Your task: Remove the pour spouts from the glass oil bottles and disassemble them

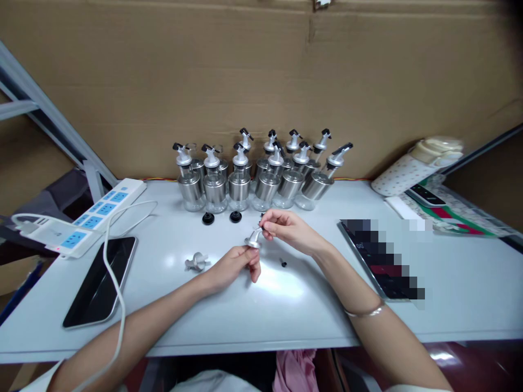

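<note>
My left hand (239, 265) is closed around the base of a silver pour spout (254, 238), held over the middle of the table. My right hand (286, 227) pinches a small dark part at the spout's tip, mostly hidden by the fingers. A second silver pour spout (198, 262) lies on its side left of my left hand. Right of the hands lies a small black piece (283, 263). Two round black stoppers (208, 218) rest in front of the bottles. Behind them stand several glass-and-steel oil bottles (215, 190), many with silver spouts and black tips.
On the left are a white power strip (75, 234), a white cable (107, 245) and a black tablet-like device (102, 283). To the right lie a dark, partly blurred-out device (363, 245), a dotted white flask (402, 169) and a plastic bag (466, 209). Cardboard (261, 71) stands behind.
</note>
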`<state>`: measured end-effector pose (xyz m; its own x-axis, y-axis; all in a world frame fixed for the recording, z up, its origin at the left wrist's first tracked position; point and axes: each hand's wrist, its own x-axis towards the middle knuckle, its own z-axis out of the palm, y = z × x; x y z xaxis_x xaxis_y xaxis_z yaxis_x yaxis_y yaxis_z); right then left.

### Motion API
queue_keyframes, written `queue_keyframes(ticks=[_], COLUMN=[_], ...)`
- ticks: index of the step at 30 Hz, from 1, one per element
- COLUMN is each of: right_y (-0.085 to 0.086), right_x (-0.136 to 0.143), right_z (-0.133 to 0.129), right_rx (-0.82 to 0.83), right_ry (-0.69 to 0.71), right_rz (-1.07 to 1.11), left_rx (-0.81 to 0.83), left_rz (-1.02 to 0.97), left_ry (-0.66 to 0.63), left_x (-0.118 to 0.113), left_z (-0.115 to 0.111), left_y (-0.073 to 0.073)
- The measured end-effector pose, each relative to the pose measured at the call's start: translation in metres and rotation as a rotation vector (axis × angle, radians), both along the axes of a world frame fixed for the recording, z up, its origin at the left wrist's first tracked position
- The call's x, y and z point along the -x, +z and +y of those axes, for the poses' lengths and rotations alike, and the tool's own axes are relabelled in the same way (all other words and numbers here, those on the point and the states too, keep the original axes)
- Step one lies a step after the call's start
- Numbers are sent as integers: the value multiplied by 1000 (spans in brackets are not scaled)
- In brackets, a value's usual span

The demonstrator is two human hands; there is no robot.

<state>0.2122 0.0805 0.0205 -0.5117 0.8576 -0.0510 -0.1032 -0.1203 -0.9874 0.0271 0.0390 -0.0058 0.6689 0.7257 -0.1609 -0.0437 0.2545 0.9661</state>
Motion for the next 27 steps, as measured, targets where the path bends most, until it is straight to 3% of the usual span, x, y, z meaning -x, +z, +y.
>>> queue_keyframes(ticks=[6, 10, 13, 16, 18, 20, 23, 27], right_y=[-2, 1, 5, 9, 11, 12, 12, 8], right_x=[1, 2, 2, 1, -2, -5, -7, -5], right_z=[-2, -5, -6, -5, -3, -1, 2, 3], right_rx=[208, 164, 134, 136, 145, 163, 199, 226], right_ry=[264, 250, 173, 29, -58, -133, -198, -193], right_rz=[73, 75, 70, 130, 172, 207, 245, 251], left_rx=[-67, -155, -337, -691, -986, -1157, -1139, -1029], left_rz=[73, 169, 288, 474, 671, 936, 1273, 1476], left_ry=[-56, -66, -18, 125, 327, 543, 629, 460], left_x=[2, 3, 9, 20, 30, 40, 52, 61], left_z=[-5, -7, -4, 3, 9, 18, 32, 45], left_y=[5, 5, 8, 18, 28, 36, 38, 24])
